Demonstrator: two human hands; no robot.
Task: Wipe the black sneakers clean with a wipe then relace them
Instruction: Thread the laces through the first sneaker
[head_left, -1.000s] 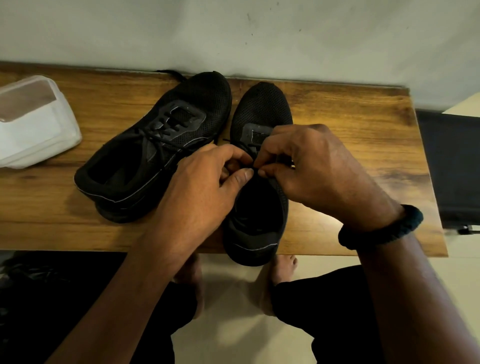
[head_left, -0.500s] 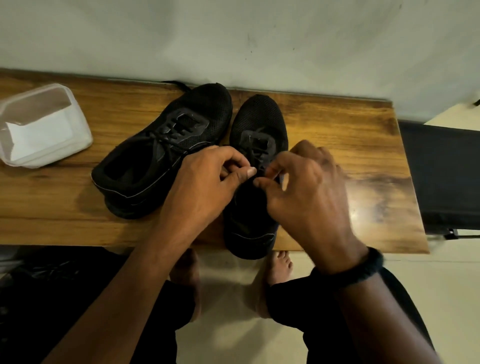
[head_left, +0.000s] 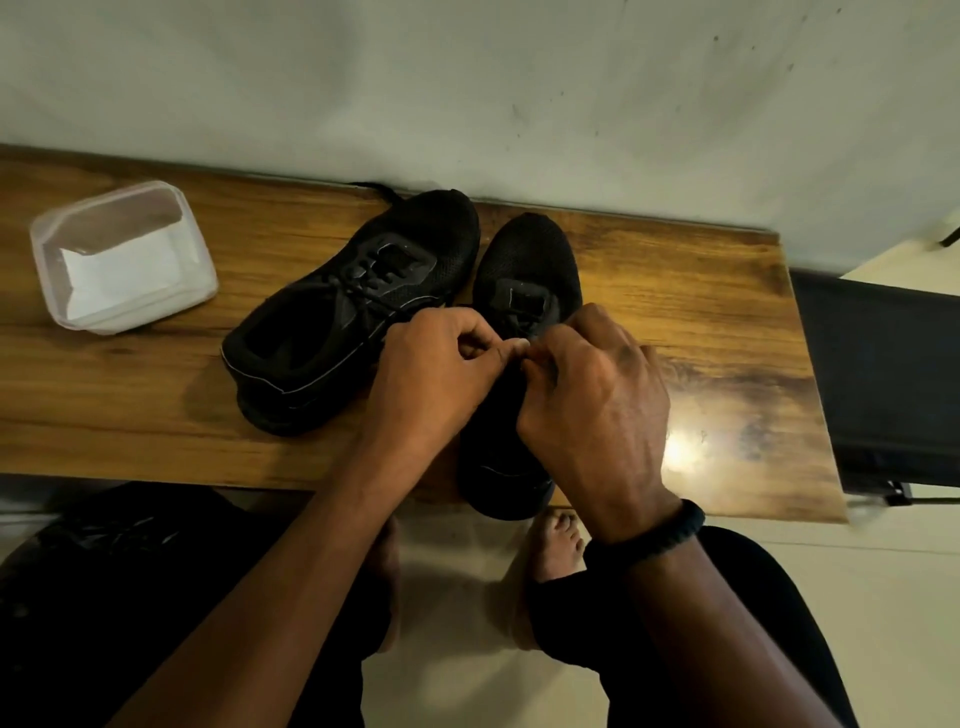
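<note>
Two black sneakers sit side by side on a wooden bench (head_left: 701, 322), toes toward the wall. The left sneaker (head_left: 353, 312) lies angled, laced, its opening facing me. The right sneaker (head_left: 524, 270) points straight away, its heel over the bench's front edge. Above its tongue my left hand (head_left: 441, 374) and my right hand (head_left: 592, 395) meet, fingertips pinched on the black lace. The lace itself is mostly hidden between my fingers. A black band circles my right wrist.
A clear plastic tub (head_left: 122, 254) holding white wipes stands at the bench's left end. A pale wall rises right behind the bench. A dark chair or stand (head_left: 883, 384) is at the right. My bare feet (head_left: 556, 540) rest on the tiled floor below.
The camera has shifted, so the bench sits lower and further left in view. My right hand has drawn back toward me and closed in against my left hand over the lace.
</note>
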